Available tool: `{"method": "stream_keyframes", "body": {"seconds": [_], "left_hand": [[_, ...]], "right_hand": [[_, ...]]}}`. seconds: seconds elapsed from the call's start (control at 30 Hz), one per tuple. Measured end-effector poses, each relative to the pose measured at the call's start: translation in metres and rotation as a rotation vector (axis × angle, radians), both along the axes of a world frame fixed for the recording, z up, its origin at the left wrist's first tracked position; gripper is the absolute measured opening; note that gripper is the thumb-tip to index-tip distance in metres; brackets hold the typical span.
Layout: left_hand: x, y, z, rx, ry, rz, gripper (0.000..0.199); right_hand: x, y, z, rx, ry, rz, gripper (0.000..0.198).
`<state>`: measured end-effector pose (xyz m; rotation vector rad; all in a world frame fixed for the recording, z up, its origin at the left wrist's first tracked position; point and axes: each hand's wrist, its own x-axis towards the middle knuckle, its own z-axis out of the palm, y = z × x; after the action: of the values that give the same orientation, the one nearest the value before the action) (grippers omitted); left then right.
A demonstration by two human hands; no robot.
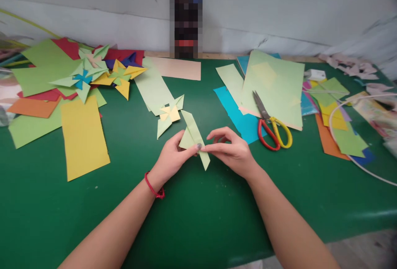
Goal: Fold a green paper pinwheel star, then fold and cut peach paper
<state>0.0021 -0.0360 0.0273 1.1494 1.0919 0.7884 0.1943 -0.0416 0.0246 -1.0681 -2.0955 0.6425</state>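
A folded strip of pale green paper [193,130] is held over the middle of the table, its two ends cut to slanted points. My left hand [173,153] grips it from the left, thumb on top and the other fingers mostly hidden beneath. From the right, my right hand [231,151] pinches the strip's edge near the left thumb, with its upper fingers curled. Just beyond the left hand lies a partly assembled folded paper star [169,114] in pale green and cream.
Scissors [269,126] with red and yellow handles rest partly on pale green sheets [279,83] at the right. Finished paper stars [119,77] and coloured sheets pile up at the left, near a yellow sheet [85,139]. A white cable [333,116] loops at far right. A pixelated upright object [186,21] leans on the wall.
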Motion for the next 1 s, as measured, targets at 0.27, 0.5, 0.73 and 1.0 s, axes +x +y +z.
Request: {"method": "stream_keyframes", "body": {"seconds": [0.27, 0.5, 0.73, 1.0], "left_hand": [[-0.001, 0.001, -0.007, 0.022, -0.011, 0.053, 0.023], [0.001, -0.002, -0.007, -0.006, -0.023, 0.022, 0.021], [0.004, -0.003, -0.009, -0.072, -0.036, 0.101, 0.023], [0.007, -0.005, -0.009, -0.048, -0.097, 0.161, 0.021]], "right_hand": [[-0.003, -0.001, 0.001, -0.010, 0.034, 0.009, 0.026], [-0.001, 0.001, 0.000, 0.018, 0.013, 0.014, 0.022], [-0.003, -0.001, -0.001, 0.028, -0.030, 0.009, 0.023], [-0.010, 0.002, -0.001, -0.109, 0.135, -0.038, 0.015]]}}
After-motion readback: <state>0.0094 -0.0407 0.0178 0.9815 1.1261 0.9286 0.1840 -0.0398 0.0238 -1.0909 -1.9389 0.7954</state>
